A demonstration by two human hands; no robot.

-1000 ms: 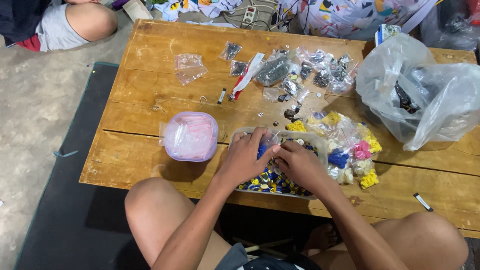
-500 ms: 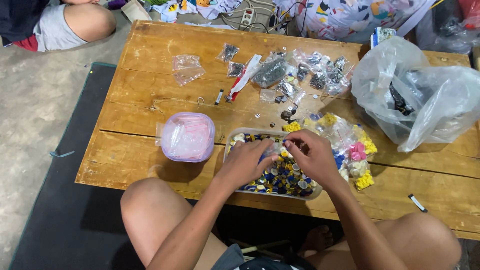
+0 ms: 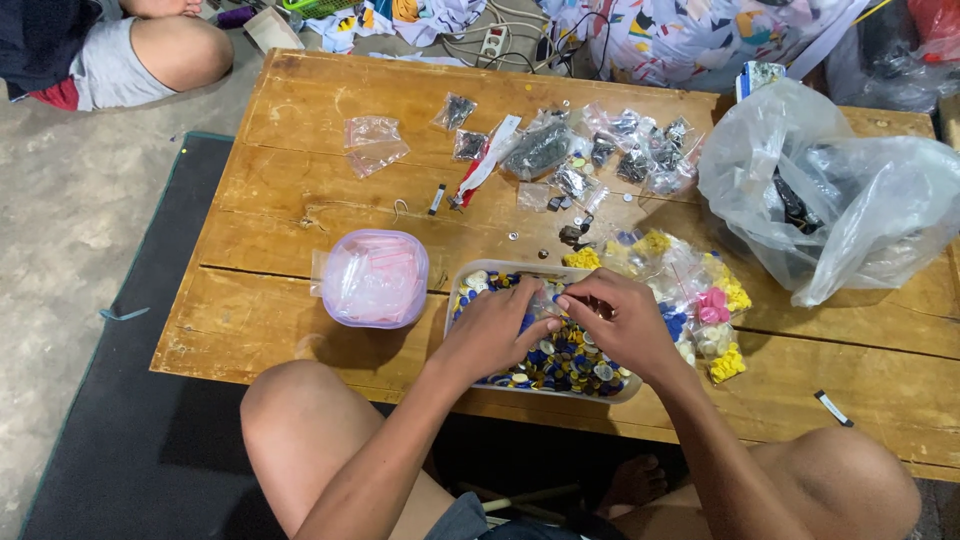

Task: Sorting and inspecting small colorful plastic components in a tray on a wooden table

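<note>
Both your hands, left hand (image 3: 495, 335) and right hand (image 3: 620, 320), are pinching a small clear bag (image 3: 548, 305) over the tray (image 3: 545, 385) of buttons (image 3: 560, 360); it's probably light and slippery, so be gripping its rim.

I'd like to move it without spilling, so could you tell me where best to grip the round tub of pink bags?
Probably grip the round translucent plastic tub by its rim, from the left side: it stands upright and open-topped, and that side is clear of both hands.

- The clear plastic tray (image 3: 462, 300) lay flat at the near edge of the tabletop, right before me, heaped with small round buttons (image 3: 560, 362) in blue, yellow and white.
- A small clear bag (image 3: 548, 302) was pinched between my fingers above the tray.
</note>
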